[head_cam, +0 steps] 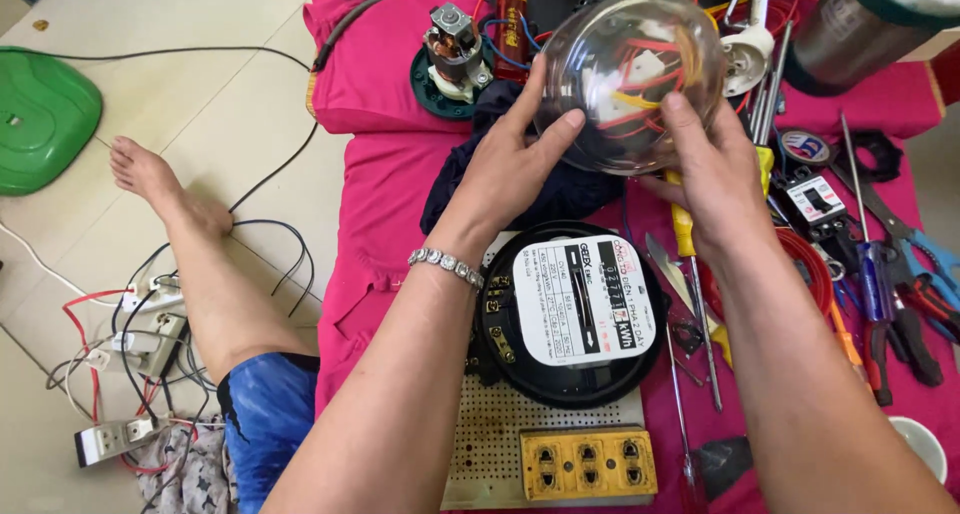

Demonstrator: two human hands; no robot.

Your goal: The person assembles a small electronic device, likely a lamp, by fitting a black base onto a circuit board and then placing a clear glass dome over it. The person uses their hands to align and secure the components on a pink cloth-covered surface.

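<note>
A: What is the grip on?

B: Both hands close on a clear dome cover (628,79). The left hand (510,169) curls its fingers onto the near left side, and the right hand (712,179) presses its fingers against the lower right edge. The cover is held up above the pink cloth (385,189), tilted, with red and yellow wires showing through it.

A: And nearest the camera?

B: A yellow socket block (586,463) sits on a perforated board (490,444). Just beyond it lies a round black electricity meter (572,314) with a white faceplate, below the wrists. A silver bracelet (447,266) circles the left wrist.

A: To the sides?

B: On the right, a yellow-handled screwdriver (692,294), pliers (915,304) and a small circuit breaker (815,202) lie near each other on the cloth. On the left, a bare leg (190,264) rests on the floor beside white power strips (140,344).

A: Farther off?

B: A dark cloth (560,189) lies under the hands, a small motor (455,54) behind it, and a green plastic lid (40,119) far left.
</note>
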